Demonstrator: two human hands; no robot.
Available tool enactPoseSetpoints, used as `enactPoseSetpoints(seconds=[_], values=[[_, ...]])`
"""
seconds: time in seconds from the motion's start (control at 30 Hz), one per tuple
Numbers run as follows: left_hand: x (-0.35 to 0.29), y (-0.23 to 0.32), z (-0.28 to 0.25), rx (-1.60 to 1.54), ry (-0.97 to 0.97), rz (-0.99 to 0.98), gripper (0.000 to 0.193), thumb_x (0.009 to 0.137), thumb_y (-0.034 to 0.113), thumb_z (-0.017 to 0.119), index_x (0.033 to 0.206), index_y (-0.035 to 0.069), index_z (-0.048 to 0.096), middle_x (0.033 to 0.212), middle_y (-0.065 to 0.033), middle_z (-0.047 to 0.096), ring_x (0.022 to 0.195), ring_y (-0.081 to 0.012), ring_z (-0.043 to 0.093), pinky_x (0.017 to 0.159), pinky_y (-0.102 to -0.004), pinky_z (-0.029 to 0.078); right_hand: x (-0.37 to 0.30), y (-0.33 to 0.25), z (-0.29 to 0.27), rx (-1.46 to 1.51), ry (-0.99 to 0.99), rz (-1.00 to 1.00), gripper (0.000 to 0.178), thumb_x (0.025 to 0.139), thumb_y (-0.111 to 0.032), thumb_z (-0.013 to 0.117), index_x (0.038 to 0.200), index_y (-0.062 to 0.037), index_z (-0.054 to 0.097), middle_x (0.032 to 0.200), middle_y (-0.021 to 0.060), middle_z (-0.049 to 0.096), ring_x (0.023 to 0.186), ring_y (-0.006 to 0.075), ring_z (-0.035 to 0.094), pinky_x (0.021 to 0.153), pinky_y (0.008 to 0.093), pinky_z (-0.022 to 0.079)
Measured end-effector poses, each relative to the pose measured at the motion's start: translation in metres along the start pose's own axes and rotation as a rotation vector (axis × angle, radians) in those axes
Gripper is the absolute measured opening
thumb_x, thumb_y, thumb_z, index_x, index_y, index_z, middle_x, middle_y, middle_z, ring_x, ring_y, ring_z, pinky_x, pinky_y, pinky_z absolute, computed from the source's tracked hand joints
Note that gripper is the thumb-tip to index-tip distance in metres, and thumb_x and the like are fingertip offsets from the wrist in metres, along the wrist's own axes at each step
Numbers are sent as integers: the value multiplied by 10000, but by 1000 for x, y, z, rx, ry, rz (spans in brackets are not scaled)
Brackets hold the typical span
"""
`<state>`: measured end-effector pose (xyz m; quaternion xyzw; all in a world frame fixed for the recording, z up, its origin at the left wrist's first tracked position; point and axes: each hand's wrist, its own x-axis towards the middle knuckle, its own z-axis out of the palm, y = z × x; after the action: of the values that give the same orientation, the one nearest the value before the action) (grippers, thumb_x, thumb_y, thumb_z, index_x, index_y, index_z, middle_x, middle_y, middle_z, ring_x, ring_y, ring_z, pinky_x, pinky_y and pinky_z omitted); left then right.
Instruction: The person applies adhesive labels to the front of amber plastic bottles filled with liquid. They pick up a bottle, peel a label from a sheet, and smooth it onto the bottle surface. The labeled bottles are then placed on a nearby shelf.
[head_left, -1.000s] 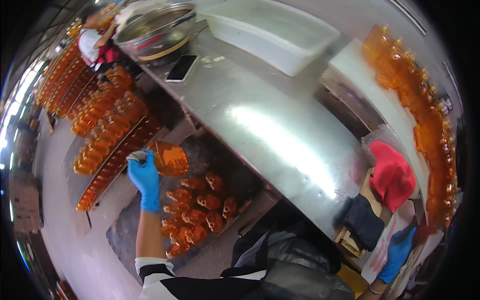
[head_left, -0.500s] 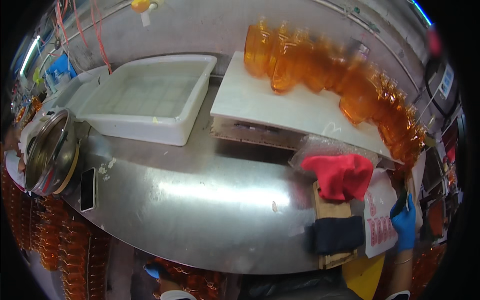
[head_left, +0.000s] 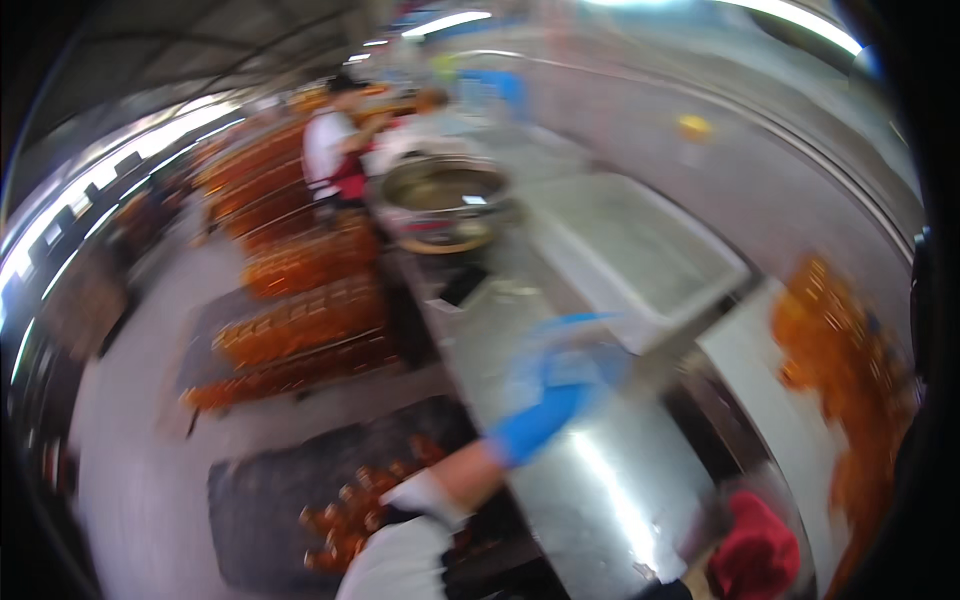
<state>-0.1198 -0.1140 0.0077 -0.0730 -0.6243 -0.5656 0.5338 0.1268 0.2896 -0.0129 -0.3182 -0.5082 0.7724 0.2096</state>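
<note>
My left hand (head_left: 548, 405), in a blue glove, reaches from the lower edge out over the metal table (head_left: 500, 355). Its fingers are smeared by motion. A pale, see-through blur shows beside them, and I cannot make out whether it is a held thing. The hand is near a white plastic tray (head_left: 640, 250) and a dark phone (head_left: 463, 287) lying on the table. My right hand is out of view. A red cloth (head_left: 757, 548) lies at the lower right, beside a pale board (head_left: 775, 400) bearing a row of amber, bottle-like pieces (head_left: 835, 360).
A round metal basin (head_left: 445, 190) stands at the table's far end. Beyond it, a person (head_left: 330, 140) is beside the table. Racks of amber pieces (head_left: 310, 320) line the floor on the left. More amber pieces (head_left: 350, 515) sit on a dark mat (head_left: 250, 520).
The view has swung left, bringing the floor racks and the person into sight. My left hand has risen from the lower edge to over the table. My right hand has left the view.
</note>
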Motion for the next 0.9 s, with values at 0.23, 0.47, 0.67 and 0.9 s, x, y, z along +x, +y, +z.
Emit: enactPoseSetpoints(seconds=[0.23,0.47,0.67,0.9], values=[[-17,-8,235,-146,-692,-159,847,631,234,722,1312,6,272,1319,-189,341,1188,-322,369,1002,-340,313,70,51,109,-106,-473,188,191,910,-327,433,960,-167,524,671,-11,484,551,147,428,489,273,358],[-64,-7,308,-153,-646,-421,598,751,235,618,1240,-6,374,1192,-191,457,1047,-305,432,940,-347,343,89,52,94,-98,-481,195,182,903,-349,448,878,-176,501,639,-23,463,525,127,410,469,256,338],[-103,41,239,-215,-462,-307,692,648,153,650,1241,-53,358,1282,-241,381,1221,-380,349,1020,-349,305,86,55,92,-134,-511,201,204,897,-368,462,808,-185,481,612,-34,445,503,110,395,452,242,320],[-210,119,112,-423,-669,-579,370,664,215,667,879,4,453,774,-106,451,734,-188,424,667,-320,384,73,63,98,-164,-554,224,256,891,-390,478,727,-194,458,580,-46,424,478,90,377,431,225,300]])
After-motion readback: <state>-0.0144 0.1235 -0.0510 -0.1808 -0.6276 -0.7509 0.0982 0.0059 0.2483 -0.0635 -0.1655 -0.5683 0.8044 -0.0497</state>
